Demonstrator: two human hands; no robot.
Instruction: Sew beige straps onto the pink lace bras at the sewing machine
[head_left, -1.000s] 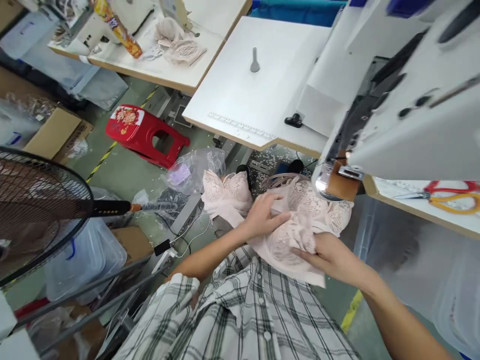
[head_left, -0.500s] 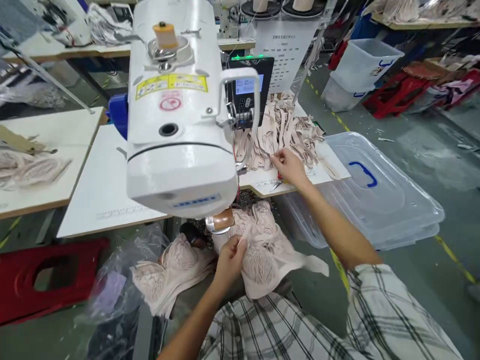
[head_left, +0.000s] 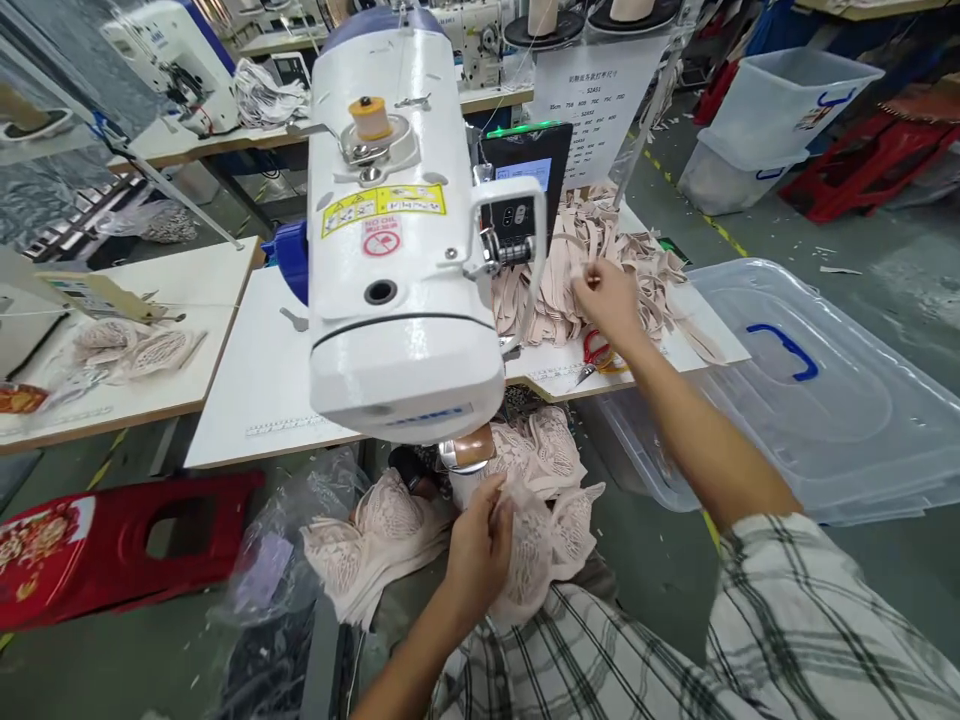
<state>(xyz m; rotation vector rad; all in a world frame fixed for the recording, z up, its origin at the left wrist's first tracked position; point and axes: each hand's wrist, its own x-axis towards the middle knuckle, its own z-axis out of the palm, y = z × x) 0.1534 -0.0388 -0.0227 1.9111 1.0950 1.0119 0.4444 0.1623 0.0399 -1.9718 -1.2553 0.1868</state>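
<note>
My left hand is closed on a pale pink lace garment that lies on my lap, just below the sewing machine's lower end. A white sewing machine fills the middle of the view. My right hand reaches over the table to a heap of pink fabric strips and pinches one strip between its fingers. Red-handled scissors lie on the table under that wrist. More pink lace pieces hang to the left of my lap.
A clear plastic bin lid with a blue handle sits to the right. A red stool lies on the floor at left. A neighbouring table bears lace pieces. A control panel stands behind the machine.
My right hand has lifted from the table's edge up into the heap of strips and pinched one. My left hand still grips the lace garment. The view has shifted slightly.
</note>
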